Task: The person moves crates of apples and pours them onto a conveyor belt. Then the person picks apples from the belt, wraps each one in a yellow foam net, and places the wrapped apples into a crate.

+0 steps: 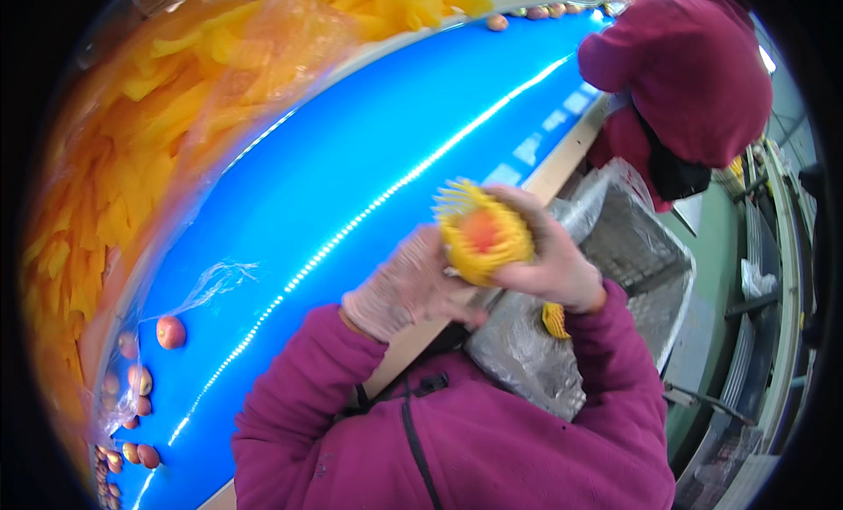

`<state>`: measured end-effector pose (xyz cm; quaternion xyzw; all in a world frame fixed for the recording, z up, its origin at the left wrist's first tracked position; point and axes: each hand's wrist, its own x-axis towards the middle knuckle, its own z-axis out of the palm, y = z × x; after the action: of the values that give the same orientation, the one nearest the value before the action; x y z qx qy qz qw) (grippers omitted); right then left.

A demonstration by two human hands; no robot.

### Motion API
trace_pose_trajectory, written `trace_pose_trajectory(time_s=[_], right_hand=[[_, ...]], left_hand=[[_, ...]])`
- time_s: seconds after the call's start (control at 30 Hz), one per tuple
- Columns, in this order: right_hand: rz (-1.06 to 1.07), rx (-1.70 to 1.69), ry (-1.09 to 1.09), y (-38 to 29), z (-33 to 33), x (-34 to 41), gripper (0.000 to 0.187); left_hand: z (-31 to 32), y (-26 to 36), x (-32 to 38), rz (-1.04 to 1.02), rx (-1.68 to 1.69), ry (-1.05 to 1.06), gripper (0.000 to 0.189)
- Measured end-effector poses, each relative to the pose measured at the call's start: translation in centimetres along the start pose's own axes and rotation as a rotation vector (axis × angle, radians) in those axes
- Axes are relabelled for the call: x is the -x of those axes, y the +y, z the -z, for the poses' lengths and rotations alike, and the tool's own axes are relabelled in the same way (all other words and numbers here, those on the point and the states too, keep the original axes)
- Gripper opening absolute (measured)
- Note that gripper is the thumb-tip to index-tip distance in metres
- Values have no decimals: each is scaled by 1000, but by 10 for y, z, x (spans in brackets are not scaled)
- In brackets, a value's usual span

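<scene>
My right hand (pixel 556 263), in a pale glove, grips a reddish fruit, apple-like (pixel 481 230), wrapped in a yellow foam net (pixel 454 243). The net's fringed end points up and to the left. Close against the fruit's lower left is my left hand (pixel 408 283), also gloved and blurred, its fingers stretched out below the net. Whether it touches the net is not clear. Beneath my right wrist, another yellow foam net (pixel 556 320) lies in a plastic-lined crate (pixel 678 292), partly hidden by my sleeve.
A blue conveyor belt (pixel 316 200) runs diagonally before me, with loose fruit (pixel 170 332) towards the lower left. Beyond it, yellow foam nets (pixel 132 180) lie heaped behind clear plastic film. A co-worker in a maroon cap (pixel 685 75) leans in at upper right. Metal rails (pixel 777 352) stand at far right.
</scene>
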<state>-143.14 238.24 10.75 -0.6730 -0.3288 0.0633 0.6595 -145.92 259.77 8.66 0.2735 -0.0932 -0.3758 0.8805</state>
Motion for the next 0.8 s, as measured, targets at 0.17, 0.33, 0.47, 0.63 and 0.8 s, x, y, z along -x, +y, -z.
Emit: trace_pose_trajectory(time_s=[0.17, 0.33, 0.47, 0.63, 0.8], right_hand=[[-291, -575, 158, 34, 69, 86, 77], [-634, -445, 269, 119, 176, 210, 59], [-1379, 116, 158, 202, 192, 269, 62], [-1471, 889, -156, 199, 175, 250, 83], [-1096, 1176, 103, 141, 141, 190, 80]], left_hand=[[-19, -12, 48, 1, -514, -47, 74], [-48, 21, 123, -384, -969, 228, 48], [-62, 99, 181, -1073, -2560, 1077, 22], [-13, 191, 206, -1212, -2230, 1405, 23], [1, 245, 166, -1021, -2741, 1469, 28]])
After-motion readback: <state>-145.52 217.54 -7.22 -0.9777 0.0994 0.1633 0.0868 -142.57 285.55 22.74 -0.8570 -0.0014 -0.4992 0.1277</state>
